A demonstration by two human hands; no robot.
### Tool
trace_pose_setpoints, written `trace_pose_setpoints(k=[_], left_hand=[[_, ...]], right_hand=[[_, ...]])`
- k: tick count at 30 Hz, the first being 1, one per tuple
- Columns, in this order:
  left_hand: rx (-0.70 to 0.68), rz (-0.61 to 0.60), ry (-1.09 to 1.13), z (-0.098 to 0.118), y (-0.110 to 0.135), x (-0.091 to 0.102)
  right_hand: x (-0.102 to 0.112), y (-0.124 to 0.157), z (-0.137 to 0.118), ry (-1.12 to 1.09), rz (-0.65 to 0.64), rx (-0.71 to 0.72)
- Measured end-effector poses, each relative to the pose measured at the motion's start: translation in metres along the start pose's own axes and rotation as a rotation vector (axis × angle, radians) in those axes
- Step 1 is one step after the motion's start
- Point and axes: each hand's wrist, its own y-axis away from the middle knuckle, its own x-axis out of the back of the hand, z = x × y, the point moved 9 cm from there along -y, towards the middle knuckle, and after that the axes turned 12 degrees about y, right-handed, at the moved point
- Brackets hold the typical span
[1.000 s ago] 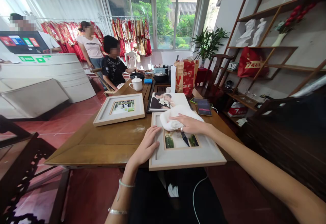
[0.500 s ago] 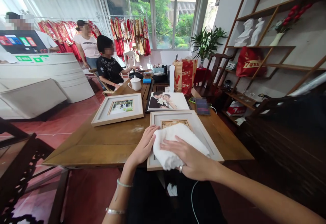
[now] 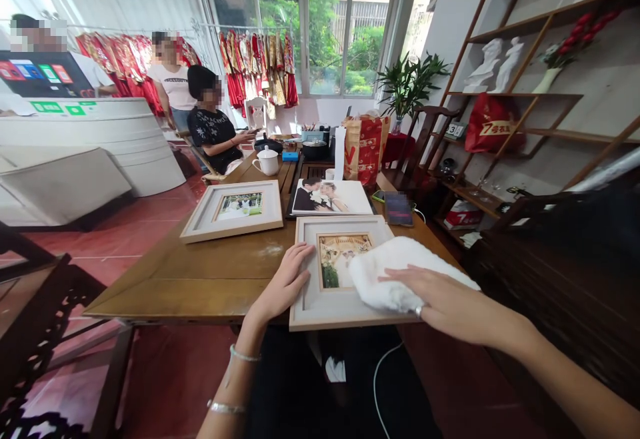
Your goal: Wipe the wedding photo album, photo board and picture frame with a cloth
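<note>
A picture frame [image 3: 306, 317] with a pale wooden border and a wide light mat lies flat at the near edge of the table. Inside it is a photo [image 3: 333, 262], partly covered. My left hand [image 3: 286, 280] rests on the frame's left edge, fingers stretched out and lying flat. On the right half of the frame, my right hand [image 3: 440, 302] presses down on a folded white towel [image 3: 390, 259], holding it by its near side. The towel covers the frame's right side and reaches past its right edge.
A second framed photo [image 3: 200, 226] lies to the left on the wooden table [image 3: 200, 292]. Farther back are a photo album [image 3: 345, 199], a lidded white mug [image 3: 267, 161], a red paper bag [image 3: 367, 149] and a phone [image 3: 399, 208]. One person [image 3: 215, 126] sits across on the left.
My right hand has slid the towel to the right across the frame, uncovering most of the photo. My left hand has stayed at the left edge.
</note>
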Motion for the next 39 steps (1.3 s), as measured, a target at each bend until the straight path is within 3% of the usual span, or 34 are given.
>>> trace_pose_setpoints(k=[5, 9, 12, 14, 18, 21, 24, 26, 30, 35, 39], left_hand=[[0.001, -0.006, -0.003, -0.001, 0.000, 0.001], [-0.009, -0.005, -0.005, -0.002, -0.001, 0.001], [-0.018, -0.003, -0.004, -0.002, -0.002, 0.000], [-0.013, -0.004, -0.008, -0.002, -0.003, -0.001], [-0.006, -0.012, -0.019, -0.004, -0.004, -0.003], [-0.019, -0.004, -0.018, -0.004, -0.004, -0.002], [-0.015, 0.006, -0.012, -0.004, -0.003, -0.001], [-0.005, 0.009, -0.011, -0.004, -0.002, -0.001], [0.004, 0.007, -0.016, -0.003, -0.001, -0.001], [-0.008, 0.002, -0.020, -0.001, -0.001, -0.001], [-0.005, 0.006, -0.023, 0.000, -0.002, 0.000]], right_hand=[[-0.008, -0.049, 0.049, 0.183, 0.171, -0.066], [-0.002, -0.090, 0.082, 0.166, 0.236, -0.168], [0.000, -0.113, 0.085, 0.113, 0.211, -0.216], [-0.002, -0.120, 0.070, 0.095, 0.177, -0.188], [-0.009, -0.110, 0.007, 0.022, 0.084, 0.062], [-0.011, -0.077, -0.034, -0.087, -0.027, 0.235], [-0.007, -0.033, -0.048, -0.183, -0.137, 0.275], [-0.005, -0.010, -0.037, -0.192, -0.158, 0.194], [-0.005, 0.009, 0.016, -0.056, -0.102, -0.086], [-0.007, -0.020, 0.061, 0.026, 0.064, -0.249], [-0.010, -0.048, 0.070, 0.048, 0.119, -0.355]])
